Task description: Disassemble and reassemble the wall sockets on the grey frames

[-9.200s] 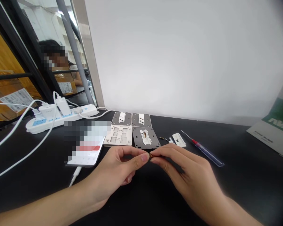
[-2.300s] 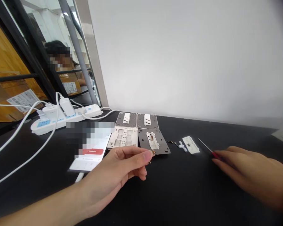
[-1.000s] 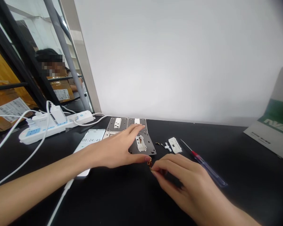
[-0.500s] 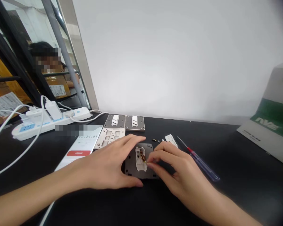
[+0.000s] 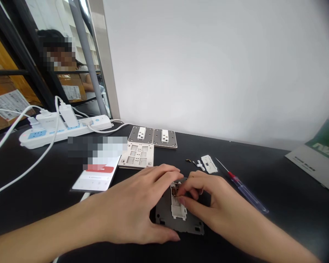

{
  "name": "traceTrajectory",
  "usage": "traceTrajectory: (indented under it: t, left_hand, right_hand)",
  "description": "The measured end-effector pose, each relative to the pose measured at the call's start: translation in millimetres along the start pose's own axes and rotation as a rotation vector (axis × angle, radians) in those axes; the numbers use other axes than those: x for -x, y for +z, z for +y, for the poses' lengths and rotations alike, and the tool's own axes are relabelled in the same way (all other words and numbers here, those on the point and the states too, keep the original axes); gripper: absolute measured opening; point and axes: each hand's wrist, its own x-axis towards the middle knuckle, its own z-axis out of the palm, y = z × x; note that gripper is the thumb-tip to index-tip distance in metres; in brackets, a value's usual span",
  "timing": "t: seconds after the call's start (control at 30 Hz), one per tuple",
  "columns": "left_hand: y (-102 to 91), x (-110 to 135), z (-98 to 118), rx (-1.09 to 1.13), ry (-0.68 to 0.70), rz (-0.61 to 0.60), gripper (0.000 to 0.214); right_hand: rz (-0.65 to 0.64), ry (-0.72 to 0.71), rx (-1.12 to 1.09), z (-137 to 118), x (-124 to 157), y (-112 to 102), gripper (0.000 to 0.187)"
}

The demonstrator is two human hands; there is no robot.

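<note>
A grey switch plate (image 5: 168, 221) with a white module (image 5: 178, 210) lies face down on the black table, close to me. My left hand (image 5: 138, 208) rests on its left side, fingers curved over the top edge, holding it still. My right hand (image 5: 205, 199) pinches a small brass part (image 5: 174, 191) at the top of the white module. Small loose parts, a brass clip (image 5: 188, 160) and white plastic pieces (image 5: 209, 163), lie beyond the hands.
Two grey plates (image 5: 152, 137) and a beige frame (image 5: 137, 159) lie further back. A red-handled screwdriver (image 5: 244, 188) lies right of my hands. A phone (image 5: 94, 178), a white power strip (image 5: 63, 131) with cables, and a green-and-white box (image 5: 318, 157) stand around. A person sits behind the glass (image 5: 60, 54).
The grey plate has been slid from the group toward me under my left hand. My right hand has brought the brass part onto its white module and pinches it there.
</note>
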Motion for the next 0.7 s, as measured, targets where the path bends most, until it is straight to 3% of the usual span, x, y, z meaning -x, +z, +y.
traceTrajectory:
  t: [0.17,0.27,0.37,0.57,0.7]
  left_hand:
    - [1.7,2,0,-0.033,0.028,0.013,0.079]
    - [2.4,2,0,-0.1,0.041,0.01,0.074]
    - [3.4,2,-1,-0.146,0.02,0.0,0.076]
    - [3.5,1,-3,-0.195,0.004,-0.019,0.075]
    - [2.7,-3,-4,-0.227,0.011,-0.038,0.067]
  right_hand:
    - [-0.018,0.018,0.021,-1,0,0,0.021]
    - [0.039,0.001,0.081,-4,1,-3,0.012]
    - [0.089,-0.098,0.149,-5,5,-11,0.008]
    - [0.071,-0.381,0.345,-3,12,-15,0.008]
    - [0.067,-0.441,0.51,-4,11,-9,0.023]
